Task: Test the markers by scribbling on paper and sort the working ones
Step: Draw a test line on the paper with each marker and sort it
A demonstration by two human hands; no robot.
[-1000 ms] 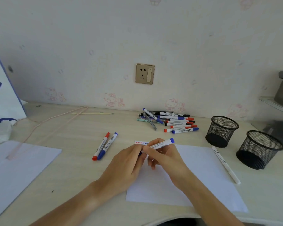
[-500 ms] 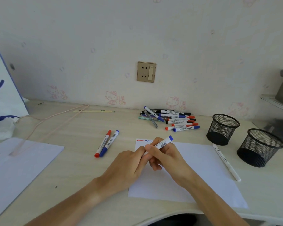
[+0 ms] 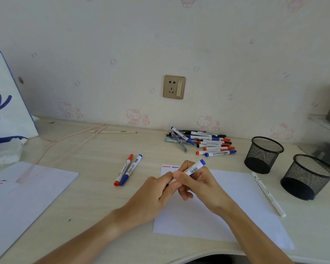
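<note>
1. While two sorted whiteboard markers, a red marker and a blue marker, lie side by side on the desk left of my hands, I judge the job only just begun.
2. My left hand pinches the near end of the blue-ended marker, whose cap or tip is hidden under my fingers.
3. My right hand curls round its barrel, above the sheet of paper.
4. The paper carries one red and one blue scribble at its far left corner.
5. The unsorted pile of markers by the wall waits untested.
6. A white pen lies at the paper's right edge.
7. Both mesh cups look empty.
</note>
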